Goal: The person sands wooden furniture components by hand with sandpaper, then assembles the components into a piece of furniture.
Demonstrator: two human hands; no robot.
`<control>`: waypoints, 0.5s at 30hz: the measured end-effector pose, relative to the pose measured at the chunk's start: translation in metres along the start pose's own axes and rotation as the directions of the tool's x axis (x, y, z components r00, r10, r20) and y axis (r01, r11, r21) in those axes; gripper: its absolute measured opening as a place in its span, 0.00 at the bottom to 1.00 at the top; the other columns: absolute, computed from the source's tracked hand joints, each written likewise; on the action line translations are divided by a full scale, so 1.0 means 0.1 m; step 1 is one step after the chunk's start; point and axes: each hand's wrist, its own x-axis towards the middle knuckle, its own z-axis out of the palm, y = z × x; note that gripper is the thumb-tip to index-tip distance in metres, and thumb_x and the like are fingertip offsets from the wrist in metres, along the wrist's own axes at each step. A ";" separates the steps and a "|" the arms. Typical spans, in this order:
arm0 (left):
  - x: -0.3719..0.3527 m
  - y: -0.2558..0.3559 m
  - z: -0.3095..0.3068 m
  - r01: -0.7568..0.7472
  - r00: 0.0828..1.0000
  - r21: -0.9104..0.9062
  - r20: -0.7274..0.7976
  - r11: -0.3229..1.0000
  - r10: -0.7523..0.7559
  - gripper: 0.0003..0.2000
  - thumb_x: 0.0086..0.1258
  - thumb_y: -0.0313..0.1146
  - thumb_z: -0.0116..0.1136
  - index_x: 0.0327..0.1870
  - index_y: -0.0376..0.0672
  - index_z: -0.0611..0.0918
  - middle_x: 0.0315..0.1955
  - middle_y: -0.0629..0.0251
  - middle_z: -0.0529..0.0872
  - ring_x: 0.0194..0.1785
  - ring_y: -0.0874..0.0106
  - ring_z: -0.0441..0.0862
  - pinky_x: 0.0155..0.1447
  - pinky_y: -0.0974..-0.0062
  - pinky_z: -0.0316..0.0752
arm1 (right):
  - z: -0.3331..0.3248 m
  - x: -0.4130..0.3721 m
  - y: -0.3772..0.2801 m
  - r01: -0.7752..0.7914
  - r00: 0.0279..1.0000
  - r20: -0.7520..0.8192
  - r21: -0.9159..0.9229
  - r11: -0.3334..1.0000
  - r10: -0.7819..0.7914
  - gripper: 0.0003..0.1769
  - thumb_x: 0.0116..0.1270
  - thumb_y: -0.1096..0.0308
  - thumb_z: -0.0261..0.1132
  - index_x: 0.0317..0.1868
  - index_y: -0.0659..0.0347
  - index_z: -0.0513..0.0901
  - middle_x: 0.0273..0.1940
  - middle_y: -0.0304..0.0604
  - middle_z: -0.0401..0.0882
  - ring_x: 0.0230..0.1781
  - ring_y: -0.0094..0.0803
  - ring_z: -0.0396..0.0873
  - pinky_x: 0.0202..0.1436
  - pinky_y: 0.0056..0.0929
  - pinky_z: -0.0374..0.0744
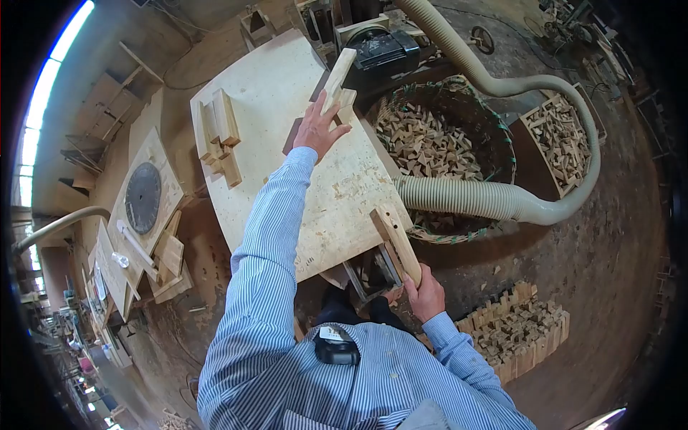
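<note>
My left hand point(319, 132) reaches across the pale wooden worktop point(337, 222), its fingers spread. The fingertips meet the near end of a light wooden piece point(339, 77), which slants toward the far edge beside a dark metal plate point(293, 135). Another short wooden block point(346, 102) lies just right of it. At the near right corner, my right hand point(427, 294) is wrapped around the lower end of a wooden bar point(398, 246) with dark holes in it. Several cut wooden blocks point(224, 122) are grouped on the left part of the worktop.
A black motor point(383, 54) sits behind the worktop. To the right, a wicker basket point(503, 136) holds wood offcuts, with a ribbed hose point(469, 199) across it. Stacked blocks point(512, 333) stand on the floor. At left is a board with a dark disc point(143, 197).
</note>
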 end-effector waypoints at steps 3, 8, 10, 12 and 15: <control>0.13 -0.12 -0.02 0.005 1.000 0.012 -0.001 1.000 -0.005 0.35 0.78 0.63 0.60 0.80 0.54 0.75 0.88 0.53 0.52 0.86 0.44 0.58 0.87 0.52 0.61 | 0.01 0.12 -0.15 -0.014 1.000 -0.016 0.013 1.000 0.014 0.24 0.79 0.54 0.67 0.66 0.60 0.77 0.46 0.64 0.89 0.46 0.64 0.88 0.49 0.55 0.85; 0.38 -0.40 -0.04 -0.006 1.000 -0.007 -0.008 1.000 0.006 0.35 0.77 0.63 0.61 0.79 0.53 0.76 0.87 0.52 0.53 0.85 0.44 0.59 0.87 0.52 0.61 | 0.05 0.39 -0.38 -0.023 1.000 0.004 0.013 1.000 0.022 0.26 0.78 0.50 0.66 0.65 0.59 0.77 0.47 0.64 0.88 0.47 0.64 0.87 0.50 0.57 0.84; 0.48 -0.51 -0.04 -0.016 1.000 -0.011 -0.014 1.000 0.016 0.35 0.77 0.63 0.61 0.79 0.53 0.76 0.87 0.52 0.53 0.85 0.44 0.59 0.87 0.52 0.62 | 0.08 0.48 -0.45 -0.003 1.000 -0.006 0.011 1.000 0.003 0.26 0.78 0.50 0.66 0.65 0.59 0.77 0.47 0.64 0.88 0.47 0.64 0.87 0.50 0.57 0.84; 0.58 -0.59 -0.06 -0.023 1.000 -0.014 -0.022 1.000 0.023 0.35 0.77 0.63 0.61 0.79 0.53 0.76 0.87 0.52 0.53 0.85 0.43 0.59 0.86 0.52 0.62 | 0.10 0.60 -0.54 -0.009 1.000 -0.013 -0.009 1.000 0.009 0.25 0.78 0.51 0.66 0.64 0.60 0.77 0.46 0.64 0.88 0.46 0.64 0.88 0.49 0.57 0.84; 0.74 -0.72 -0.09 -0.018 0.999 -0.008 -0.040 1.000 0.017 0.34 0.77 0.61 0.63 0.76 0.49 0.79 0.87 0.51 0.54 0.84 0.48 0.62 0.86 0.55 0.63 | 0.15 0.77 -0.65 0.007 0.999 -0.036 -0.020 1.000 -0.008 0.25 0.78 0.51 0.66 0.64 0.60 0.77 0.45 0.64 0.89 0.45 0.64 0.88 0.49 0.57 0.84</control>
